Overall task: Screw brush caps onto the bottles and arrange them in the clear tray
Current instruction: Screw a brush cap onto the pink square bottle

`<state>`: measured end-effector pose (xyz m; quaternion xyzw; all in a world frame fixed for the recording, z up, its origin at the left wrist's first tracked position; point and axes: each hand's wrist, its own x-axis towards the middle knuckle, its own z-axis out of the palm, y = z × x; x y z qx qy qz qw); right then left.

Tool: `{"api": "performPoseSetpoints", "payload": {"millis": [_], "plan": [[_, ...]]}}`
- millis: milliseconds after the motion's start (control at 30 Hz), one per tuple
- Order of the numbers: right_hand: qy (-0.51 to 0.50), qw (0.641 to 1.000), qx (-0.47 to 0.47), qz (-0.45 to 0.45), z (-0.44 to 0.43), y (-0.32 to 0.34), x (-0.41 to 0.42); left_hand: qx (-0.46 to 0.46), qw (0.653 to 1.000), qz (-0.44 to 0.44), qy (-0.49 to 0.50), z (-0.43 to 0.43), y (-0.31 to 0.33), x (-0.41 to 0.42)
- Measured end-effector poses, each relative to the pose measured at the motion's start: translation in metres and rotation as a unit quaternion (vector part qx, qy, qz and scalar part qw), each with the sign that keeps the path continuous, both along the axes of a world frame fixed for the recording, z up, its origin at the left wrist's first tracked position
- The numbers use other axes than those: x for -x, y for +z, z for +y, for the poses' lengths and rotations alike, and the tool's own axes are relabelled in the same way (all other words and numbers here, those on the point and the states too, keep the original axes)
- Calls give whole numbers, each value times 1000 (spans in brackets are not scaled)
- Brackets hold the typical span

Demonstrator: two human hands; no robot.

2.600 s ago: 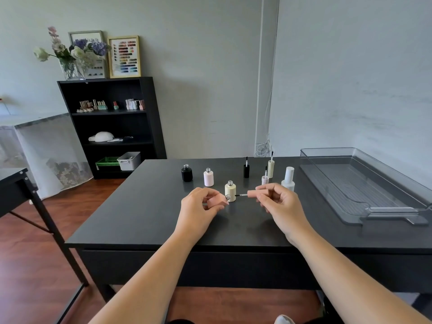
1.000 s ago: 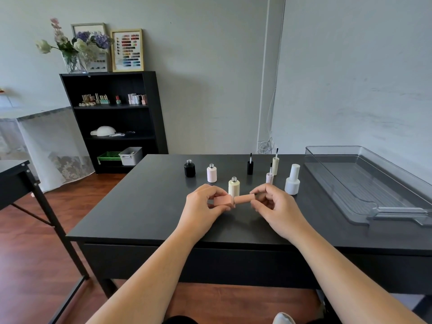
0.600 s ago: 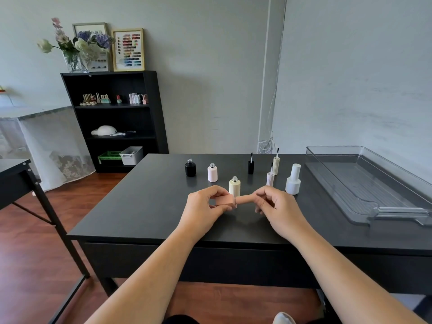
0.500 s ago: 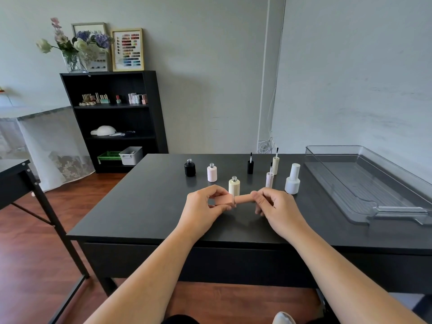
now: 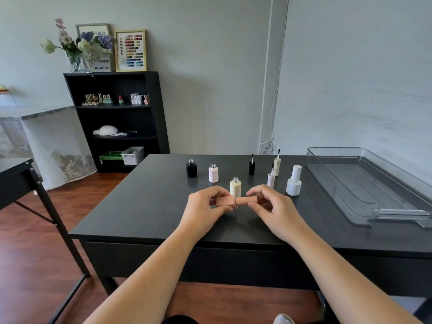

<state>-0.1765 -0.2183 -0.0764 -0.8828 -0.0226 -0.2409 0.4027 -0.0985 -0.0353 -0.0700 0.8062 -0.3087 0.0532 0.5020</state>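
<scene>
My left hand (image 5: 205,210) grips a peach bottle (image 5: 225,201) lying sideways above the black table (image 5: 140,206). My right hand (image 5: 273,208) pinches the matching peach brush cap (image 5: 245,200), which is pushed into the bottle's neck. Behind them stand three uncapped bottles: black (image 5: 191,168), pink (image 5: 213,173) and cream (image 5: 235,187). Loose brush caps stand brush-up: black (image 5: 251,166), cream (image 5: 277,165) and pink (image 5: 271,178). A capped white bottle (image 5: 294,181) stands right of them. The clear tray (image 5: 378,211) lies at the table's right.
A black shelf unit (image 5: 117,120) with small bottles, a white object and bins stands against the back wall, flowers and frames on top. Another black table (image 5: 16,174) juts in at the left over the wood floor.
The cap's brush went from just outside the bottle's mouth into the bottle, and the cap now meets the neck. My right fingers have shifted their grip around the cap.
</scene>
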Motion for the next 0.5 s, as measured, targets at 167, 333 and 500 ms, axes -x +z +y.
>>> {"api": "performPoseSetpoints", "payload": {"millis": [167,333,500], "plan": [[-36,999,-8,23,2,2,-1,-8,1000,-8,1,-1,-1,2],[2,1000,2,7,1,1,2,-1,1000,-1,1,0,0,1],[-30,999,24,26,2,0,0,-3,1000,-1,4,-1,0,0]]}}
